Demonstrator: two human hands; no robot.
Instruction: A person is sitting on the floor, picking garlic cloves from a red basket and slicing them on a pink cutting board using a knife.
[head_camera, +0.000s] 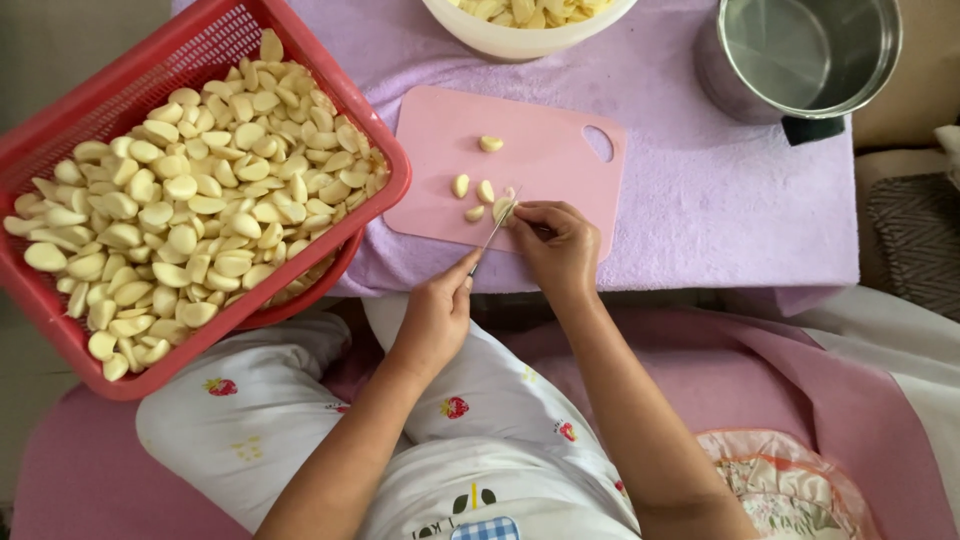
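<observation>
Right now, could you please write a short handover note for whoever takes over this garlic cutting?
Left hand: grips a small knife, blade on the clove.
Right hand: pins a garlic clove on the pink cutting board.
Done: four cut pieces lie on the board; the white bowl at the top holds garlic pieces.
Left: the red basket at the left is full of peeled cloves. A steel pot stands at the top right.

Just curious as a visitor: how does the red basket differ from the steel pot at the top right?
The red basket is plastic, rectangular and slatted; the steel pot is round, shiny metal. The basket is heaped with peeled garlic cloves; no cloves show in the pot. Both are open-topped containers.
</observation>
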